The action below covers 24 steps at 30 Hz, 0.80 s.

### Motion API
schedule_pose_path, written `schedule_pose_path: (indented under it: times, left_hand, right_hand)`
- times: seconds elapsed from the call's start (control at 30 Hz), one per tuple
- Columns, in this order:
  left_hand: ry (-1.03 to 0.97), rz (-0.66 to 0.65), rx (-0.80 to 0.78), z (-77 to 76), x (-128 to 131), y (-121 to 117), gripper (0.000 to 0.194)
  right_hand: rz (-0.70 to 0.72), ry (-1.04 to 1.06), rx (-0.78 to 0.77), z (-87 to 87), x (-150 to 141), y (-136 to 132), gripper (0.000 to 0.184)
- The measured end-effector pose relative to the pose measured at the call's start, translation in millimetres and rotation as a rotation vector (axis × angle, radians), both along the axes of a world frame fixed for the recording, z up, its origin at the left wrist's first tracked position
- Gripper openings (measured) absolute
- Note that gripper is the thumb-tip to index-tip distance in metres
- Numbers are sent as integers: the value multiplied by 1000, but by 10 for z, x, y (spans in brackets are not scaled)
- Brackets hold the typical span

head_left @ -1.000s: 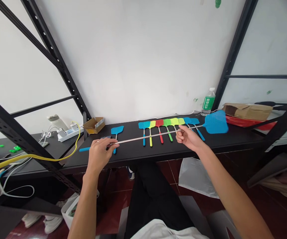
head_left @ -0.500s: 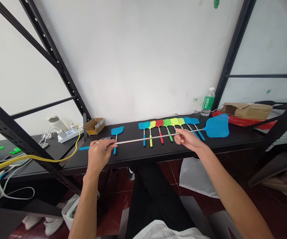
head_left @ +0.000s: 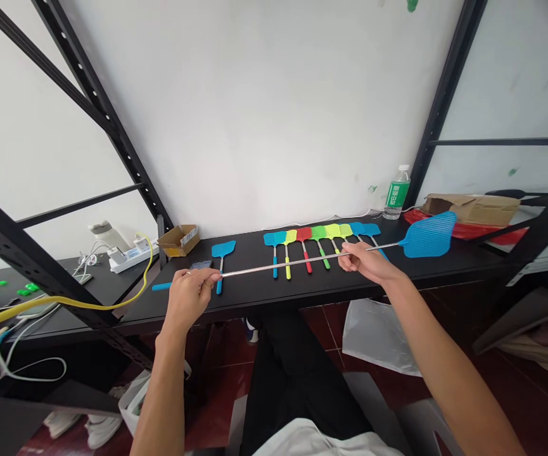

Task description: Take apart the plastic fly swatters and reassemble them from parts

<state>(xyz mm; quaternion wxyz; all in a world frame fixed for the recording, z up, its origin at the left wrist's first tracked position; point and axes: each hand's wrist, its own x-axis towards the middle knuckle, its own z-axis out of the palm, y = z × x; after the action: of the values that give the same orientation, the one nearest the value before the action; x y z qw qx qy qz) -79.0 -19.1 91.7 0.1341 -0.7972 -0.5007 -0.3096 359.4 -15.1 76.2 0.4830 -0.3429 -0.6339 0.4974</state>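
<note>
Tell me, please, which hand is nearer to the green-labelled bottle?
Right. The right hand is in front of the bottle and somewhat to its left; the left hand is also in front, but much farther to its left.

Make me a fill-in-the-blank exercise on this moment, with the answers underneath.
The held swatter's head is ____.
The person's hand nearer to it is the ____ one.
The swatter lying between the leftmost yellow swatter and the green swatter is ____.
The bottle's label is ____.
Missing words: blue; right; red; green.
</note>
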Motion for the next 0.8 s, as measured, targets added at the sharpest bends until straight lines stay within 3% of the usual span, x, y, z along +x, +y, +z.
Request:
schedule_pose_path:
  times: [0.4,0.57,0.8]
  left_hand:
    - [14,44,-1,110,30,-128,38]
    - [-21,26,-72,152,128,-184,35]
    - [-8,-16,-47,124,234,-186,43]
  right_hand:
    - [-50,249,-98,-22,-188,32,48]
    - [-119,334,-173,-67,-216,84,48]
    - [-166,327,-149,-74,-187,110,53]
